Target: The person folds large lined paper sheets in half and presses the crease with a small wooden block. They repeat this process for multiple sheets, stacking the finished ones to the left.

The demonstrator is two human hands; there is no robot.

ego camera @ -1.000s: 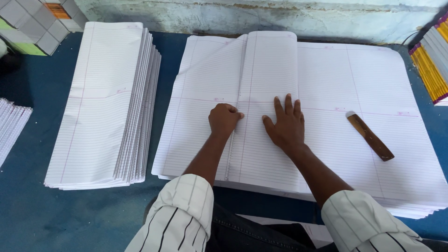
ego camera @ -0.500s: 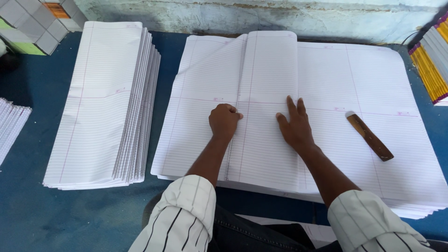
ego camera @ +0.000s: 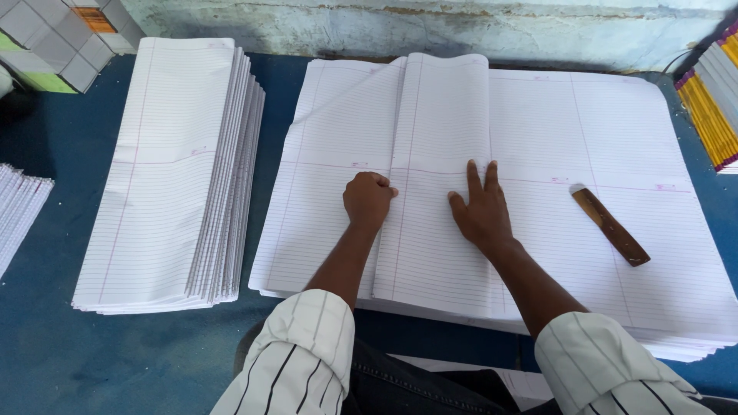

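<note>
Hands rest well apart on a folded ruled sheet (ego camera: 438,192) that lies atop a wide stack of ruled paper (ego camera: 615,138) on the blue table (ego camera: 46,346). The left hand (ego camera: 369,200) is curled into a loose fist, knuckles pressing on the sheet's left edge, gripping nothing that shows. The right hand (ego camera: 480,211) lies flat, palm down, fingers stretched and close together near the sheet's right fold, holding nothing. Just right of that hand, apart from it, a brown wooden stick (ego camera: 610,225) lies slanted on the stack. To the left, a separate pile of folded ruled sheets (ego camera: 169,177) sits on the table. Coloured book spines (ego camera: 711,107) show at the right edge.
</note>
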